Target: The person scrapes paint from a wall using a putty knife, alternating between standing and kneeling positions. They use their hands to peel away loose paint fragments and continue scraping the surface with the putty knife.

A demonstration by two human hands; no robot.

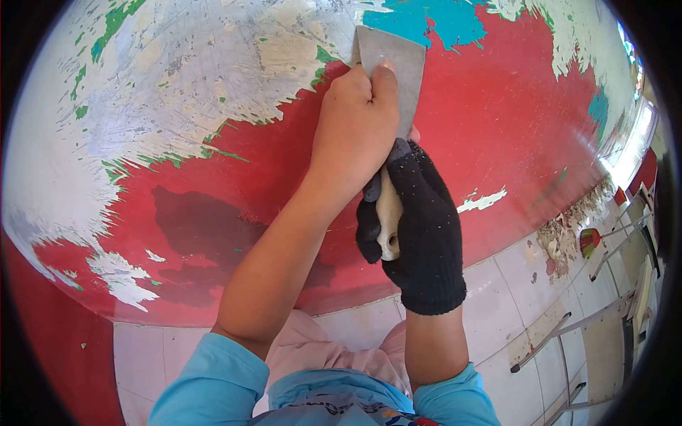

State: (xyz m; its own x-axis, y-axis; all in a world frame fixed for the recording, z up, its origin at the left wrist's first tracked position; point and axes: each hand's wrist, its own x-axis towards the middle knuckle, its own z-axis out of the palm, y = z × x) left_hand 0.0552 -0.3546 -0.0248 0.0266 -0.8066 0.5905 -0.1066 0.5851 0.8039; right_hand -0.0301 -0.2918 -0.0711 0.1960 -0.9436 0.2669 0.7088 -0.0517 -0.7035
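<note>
A wide metal scraper point(395, 65) is pressed flat against a wall coated in red paint point(497, 121), its blade edge at the border between red paint and bare scraped plaster point(185, 78). My right hand point(419, 227), in a black knit glove, is closed around the scraper's pale handle point(388, 213). My bare left hand point(355, 121) lies over the blade, fingers pushing it onto the wall. A patch of teal paint point(433, 18) shows just above the blade.
Paint flakes and debris point(568, 227) lie heaped along the foot of the wall at right. A white tiled floor point(497, 298) runs below. Metal-framed furniture point(611, 312) stands at the right edge.
</note>
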